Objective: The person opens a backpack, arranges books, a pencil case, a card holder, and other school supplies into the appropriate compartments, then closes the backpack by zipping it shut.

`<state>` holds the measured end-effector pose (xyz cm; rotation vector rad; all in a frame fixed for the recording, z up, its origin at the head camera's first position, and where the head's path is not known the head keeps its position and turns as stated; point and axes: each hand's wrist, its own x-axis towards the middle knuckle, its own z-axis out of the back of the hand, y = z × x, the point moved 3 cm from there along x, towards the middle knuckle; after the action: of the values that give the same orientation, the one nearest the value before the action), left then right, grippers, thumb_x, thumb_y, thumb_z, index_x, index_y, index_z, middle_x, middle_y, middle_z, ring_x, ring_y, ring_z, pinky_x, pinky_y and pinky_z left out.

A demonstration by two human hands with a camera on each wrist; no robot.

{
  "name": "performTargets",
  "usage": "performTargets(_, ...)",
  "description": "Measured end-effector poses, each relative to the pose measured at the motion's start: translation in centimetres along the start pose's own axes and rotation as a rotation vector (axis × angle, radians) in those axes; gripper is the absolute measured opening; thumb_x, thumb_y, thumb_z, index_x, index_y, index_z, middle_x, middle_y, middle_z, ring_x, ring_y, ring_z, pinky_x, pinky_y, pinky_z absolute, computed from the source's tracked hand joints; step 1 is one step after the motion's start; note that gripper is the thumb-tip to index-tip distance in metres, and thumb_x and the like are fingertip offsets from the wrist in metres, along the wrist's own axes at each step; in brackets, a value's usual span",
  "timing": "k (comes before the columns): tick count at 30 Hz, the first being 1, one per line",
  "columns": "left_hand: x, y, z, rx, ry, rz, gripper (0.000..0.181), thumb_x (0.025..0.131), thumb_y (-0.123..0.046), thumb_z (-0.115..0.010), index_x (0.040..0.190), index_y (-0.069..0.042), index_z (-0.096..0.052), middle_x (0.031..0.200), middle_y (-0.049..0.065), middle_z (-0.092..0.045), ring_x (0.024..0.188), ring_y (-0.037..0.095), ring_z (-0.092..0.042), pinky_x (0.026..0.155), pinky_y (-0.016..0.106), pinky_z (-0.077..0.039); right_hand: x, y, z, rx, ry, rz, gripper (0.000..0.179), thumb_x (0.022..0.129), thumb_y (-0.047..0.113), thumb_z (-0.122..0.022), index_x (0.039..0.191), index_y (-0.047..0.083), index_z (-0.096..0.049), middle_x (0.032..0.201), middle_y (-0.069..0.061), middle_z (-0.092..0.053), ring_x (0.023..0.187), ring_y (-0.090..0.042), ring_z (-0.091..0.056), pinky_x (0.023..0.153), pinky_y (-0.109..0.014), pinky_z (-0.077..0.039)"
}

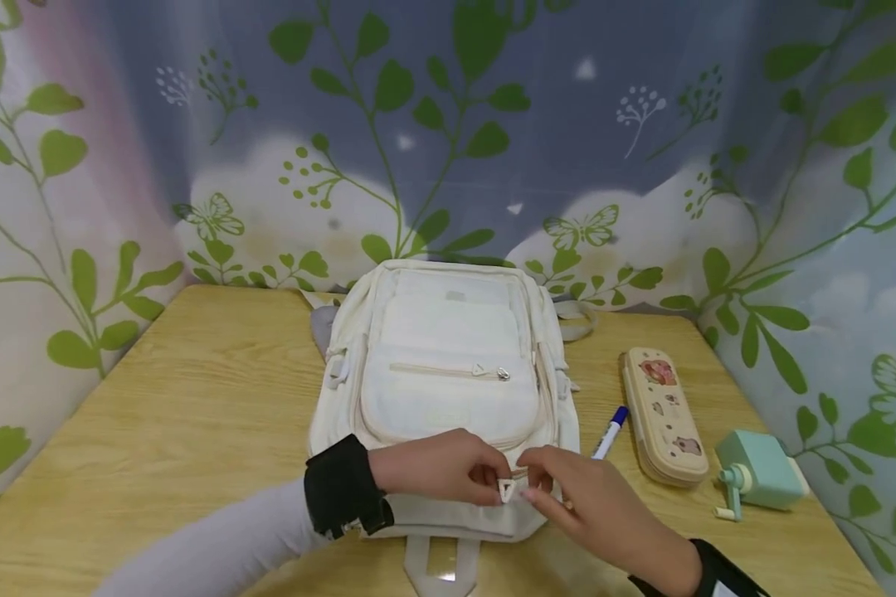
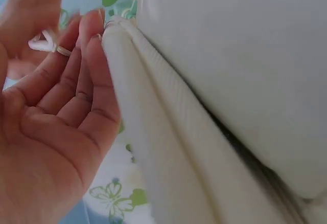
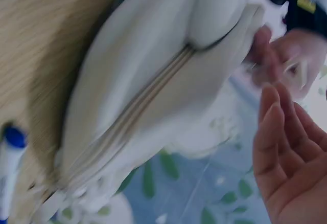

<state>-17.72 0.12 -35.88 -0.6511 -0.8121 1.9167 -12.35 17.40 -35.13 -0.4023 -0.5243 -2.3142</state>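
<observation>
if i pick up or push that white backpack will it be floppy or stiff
The white backpack would probably sag somewhat when lifted, since its fabric looks soft and curved in the wrist views. Lying broad side down on the table, it seems unlikely to roll or tip if pushed.

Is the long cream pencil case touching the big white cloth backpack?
Apart. The head view shows it: a strip of tan wooden table lies plainly between the long cream pencil case and the big white cloth backpack.
</observation>
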Motion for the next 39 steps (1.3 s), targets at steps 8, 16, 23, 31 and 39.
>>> performTargets(8, -1.2, -0.2, -0.4, -0.036, -0.103, 0.03, 0.017, 0.094, -0.024, -0.056, 0.103, -0.015, -0.068, 0.086, -0.008, -0.064, 0.068, -0.004, -0.055, 0.066, 0.014, -0.046, 1.1, -2.4, -1.6, -0.238, 0.217, 0.124, 0.068, 0.078, 0.036, -0.074, 0.135, 0.01, -0.048, 0.142, -0.007, -0.045, 0.132, -0.027, -0.041, 0.103, -0.046, -0.037)
performTargets(16, -2.5, 0.4, -0.1, -0.172, -0.157, 0.089, 0.019, 0.097, -0.004, -0.043, 0.114, -0.011, -0.05, 0.078, 0.006, -0.065, 0.065, 0.009, -0.062, 0.065, 0.02, -0.05, 1.9, -1.8, -4.2, -0.368, 0.184, 0.086, 0.039, 0.082, 0.012, -0.07, 0.12, 0.01, -0.061, 0.12, -0.004, -0.064, 0.113, -0.018, -0.059, 0.097, -0.035, -0.046)
performTargets(23, -7.1, 2.4, 2.7, -0.101, -0.188, 0.297, 0.018, 0.094, -0.003, -0.044, 0.1, -0.01, -0.059, 0.07, 0.002, -0.061, 0.063, 0.022, -0.061, 0.056, 0.025, -0.046, 2.1, -2.0, -4.3, -0.32, 0.072, 0.02, 0.029, 0.078, 0.001, -0.071, 0.104, 0.012, -0.067, 0.1, -0.002, -0.07, 0.09, -0.017, -0.066, 0.075, -0.031, -0.054)
performTargets(31, -11.7, 4.6, 6.7, 0.103, -0.285, 0.399, 0.018, 0.092, -0.004, -0.048, 0.089, -0.01, -0.064, 0.066, 0.0, -0.058, 0.057, 0.013, -0.055, 0.052, 0.024, -0.042, 1.6, -2.3, -4.0, -0.254, 0.094, 0.007, 0.031, 0.078, -0.002, -0.07, 0.106, 0.009, -0.066, 0.103, -0.005, -0.069, 0.092, -0.019, -0.066, 0.073, -0.032, -0.055)
performTargets(39, -12.3, 5.5, 8.1, 0.161, -0.277, 0.462, 0.018, 0.092, -0.001, -0.047, 0.084, -0.009, -0.061, 0.065, 0.001, -0.055, 0.055, 0.011, -0.052, 0.054, 0.026, -0.043, 2.1, -2.1, -3.9, -0.207, 0.132, 0.009, 0.031, 0.079, 0.0, -0.069, 0.109, 0.006, -0.066, 0.106, -0.008, -0.069, 0.094, -0.021, -0.066, 0.076, -0.034, -0.055)
